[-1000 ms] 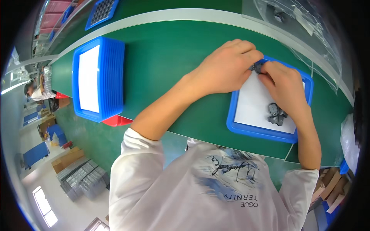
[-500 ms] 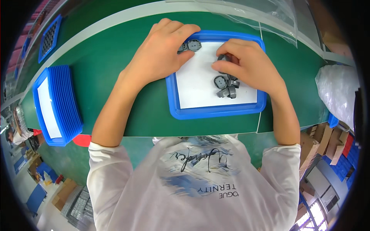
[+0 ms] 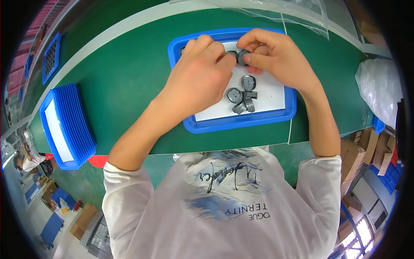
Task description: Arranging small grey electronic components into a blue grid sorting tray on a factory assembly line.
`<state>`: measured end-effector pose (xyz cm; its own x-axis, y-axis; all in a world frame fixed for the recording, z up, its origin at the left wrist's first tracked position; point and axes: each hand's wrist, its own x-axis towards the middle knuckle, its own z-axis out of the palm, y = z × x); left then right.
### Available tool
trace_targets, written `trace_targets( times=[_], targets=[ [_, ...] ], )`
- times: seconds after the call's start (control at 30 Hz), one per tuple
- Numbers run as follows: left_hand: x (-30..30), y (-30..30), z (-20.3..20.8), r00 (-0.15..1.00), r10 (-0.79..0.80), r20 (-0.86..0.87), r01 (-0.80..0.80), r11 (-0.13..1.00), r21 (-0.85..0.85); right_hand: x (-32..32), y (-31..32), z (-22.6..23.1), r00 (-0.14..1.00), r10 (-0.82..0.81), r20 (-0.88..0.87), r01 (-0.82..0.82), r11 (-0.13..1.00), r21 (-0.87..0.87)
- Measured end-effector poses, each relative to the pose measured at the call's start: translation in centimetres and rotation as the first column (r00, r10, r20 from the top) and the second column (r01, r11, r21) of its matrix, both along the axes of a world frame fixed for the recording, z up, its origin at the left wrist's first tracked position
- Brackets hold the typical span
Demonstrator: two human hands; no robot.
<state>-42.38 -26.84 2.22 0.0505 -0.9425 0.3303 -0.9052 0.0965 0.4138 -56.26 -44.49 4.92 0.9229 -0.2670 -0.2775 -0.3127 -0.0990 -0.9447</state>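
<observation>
A blue tray (image 3: 241,124) lined with a white sheet (image 3: 274,97) lies before me on the green table. Over its far middle my right hand (image 3: 282,58) pinches a round grey plastic part (image 3: 243,57) between thumb and fingers. My left hand (image 3: 199,75) reaches over the tray's left side, fingers curled and closed, with another grey part (image 3: 232,53) showing at its fingertips, mostly hidden. Both hands are close together. Several loose grey parts (image 3: 249,82) lie on the sheet below them, some flat, some on their sides. Behind my left knuckles a further part (image 3: 182,50) peeks out at the tray's corner.
A stack of blue trays (image 3: 82,125) stands on the table at the left. Clear plastic film (image 3: 297,15) hangs over the far edge. On the right sits a translucent plastic bag (image 3: 377,93). A dark-patterned blue tray (image 3: 51,58) lies at the far left.
My left hand has moved right from the tray's far-left corner toward my right hand. A loose grey part now lies above the cluster. The tray has shifted slightly left in view.
</observation>
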Motion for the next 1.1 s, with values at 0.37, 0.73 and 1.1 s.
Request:
trace_targets(
  times=[0.37, 0.73, 1.1],
  targets=[
    [-1.0, -0.8, 0.2, 0.998, -0.062, -0.007, 0.062, 0.997, -0.056, -1.8, -0.7, 0.6, 0.970, 0.225, 0.089, -0.056, 0.568, -0.821],
    [0.0, -2.0, 0.1, 0.994, -0.027, 0.105, 0.039, 0.993, -0.114, -1.9, -0.2, -0.5, 0.974, 0.188, 0.126, 0.027, 0.455, -0.890],
    [1.4, -2.3, -0.2, 0.983, 0.120, 0.137, -0.099, 0.983, -0.152, -1.3, 0.0, -1.5, 0.938, 0.226, 0.264, 0.167, 0.374, -0.912]
  ],
)
